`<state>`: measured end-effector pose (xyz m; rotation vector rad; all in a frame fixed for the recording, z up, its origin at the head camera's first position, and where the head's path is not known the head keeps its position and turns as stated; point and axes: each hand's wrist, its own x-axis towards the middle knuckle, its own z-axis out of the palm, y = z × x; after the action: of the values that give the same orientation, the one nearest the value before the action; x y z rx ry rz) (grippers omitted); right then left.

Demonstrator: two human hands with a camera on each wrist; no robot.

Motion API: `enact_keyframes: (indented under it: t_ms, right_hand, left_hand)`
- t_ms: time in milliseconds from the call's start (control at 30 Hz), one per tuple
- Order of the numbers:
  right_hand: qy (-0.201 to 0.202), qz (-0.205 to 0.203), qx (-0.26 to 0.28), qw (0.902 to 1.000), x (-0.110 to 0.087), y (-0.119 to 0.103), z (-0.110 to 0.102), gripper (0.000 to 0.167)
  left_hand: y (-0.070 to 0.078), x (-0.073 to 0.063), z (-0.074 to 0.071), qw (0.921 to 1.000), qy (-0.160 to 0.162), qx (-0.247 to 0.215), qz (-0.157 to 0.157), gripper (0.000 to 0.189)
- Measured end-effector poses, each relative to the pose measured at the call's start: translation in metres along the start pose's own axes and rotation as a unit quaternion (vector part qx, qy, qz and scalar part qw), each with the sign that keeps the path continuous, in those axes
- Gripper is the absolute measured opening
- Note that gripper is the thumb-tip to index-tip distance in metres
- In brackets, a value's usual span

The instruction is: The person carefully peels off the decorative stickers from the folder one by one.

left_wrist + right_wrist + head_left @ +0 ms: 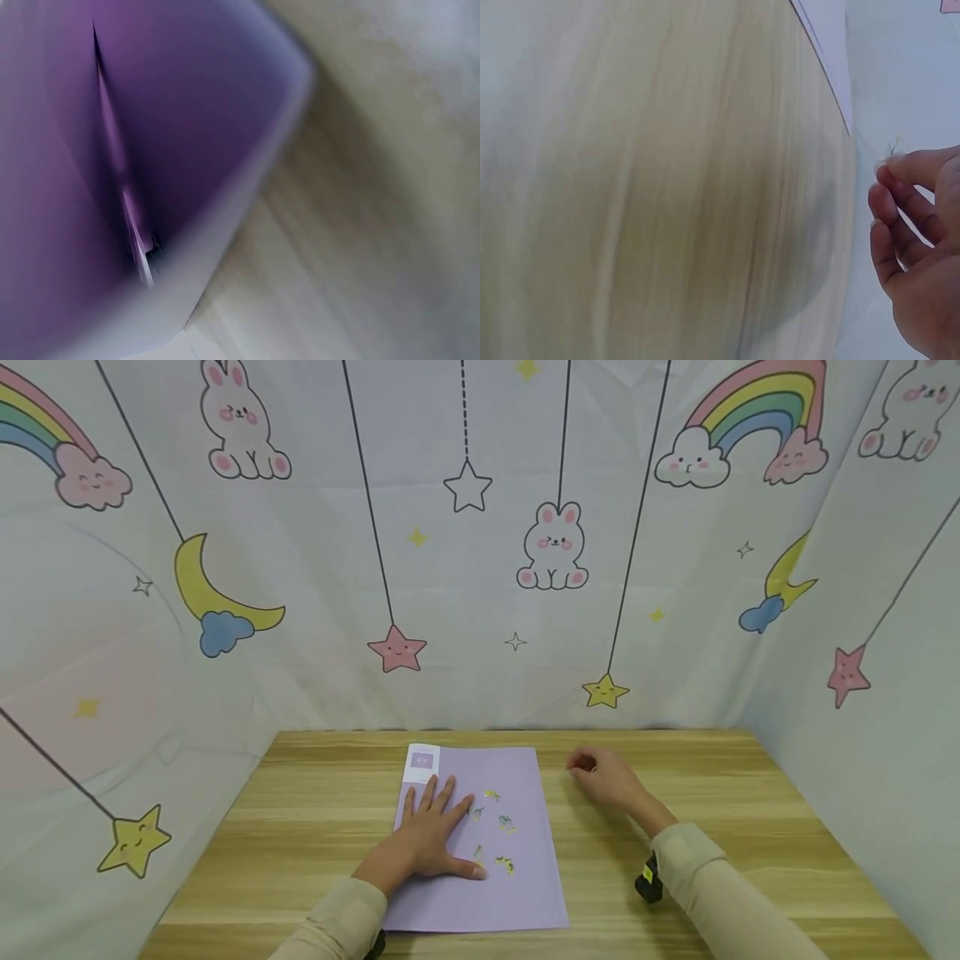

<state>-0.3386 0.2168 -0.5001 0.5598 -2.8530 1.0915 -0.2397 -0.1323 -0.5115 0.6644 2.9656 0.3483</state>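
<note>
A pale purple folder point(517, 897) lies on the wooden table, with several small yellow and green stickers point(507, 823) on its cover. My left hand point(429, 839) rests on its left half, palm down and fingers spread, the thumb close to the lower stickers. Past the folder's right edge, my right hand point(609, 783) is raised over the table, thumb and index finger together. In the right wrist view those fingertips pinch a tiny see-through sticker with yellow and green bits point(895, 145). The left wrist view shows only blurred purple folder layers point(217, 82), parted by a dark gap.
A white label point(422, 762) covers the folder's top left corner. The wooden table point(300, 827) reaches back to a pale cloth point(480, 610) printed with rabbits, stars and rainbows, which also hangs at both sides. A black wrist camera point(648, 881) sits below the right sleeve.
</note>
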Motion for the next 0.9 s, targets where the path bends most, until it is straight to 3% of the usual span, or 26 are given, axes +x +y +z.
enact_keyframes:
  t_ms: [267, 567, 900]
  right_hand:
    - [0.043, -0.011, -0.024, 0.9987, 0.003, 0.021, -0.016, 0.007]
    - [0.068, -0.047, -0.079, 0.9934, 0.003, 0.045, -0.015, 0.005]
    - [0.066, -0.069, -0.121, 0.988, 0.007, 0.041, -0.012, 0.008]
  left_hand:
    - [0.0, -0.001, -0.001, 1.0, 0.001, -0.007, 0.001, 0.119]
    - [0.002, -0.003, -0.002, 0.9999, -0.013, -0.005, -0.002, 0.12]
    - [0.001, -0.001, -0.001, 0.9999, -0.01, -0.002, -0.008, 0.12]
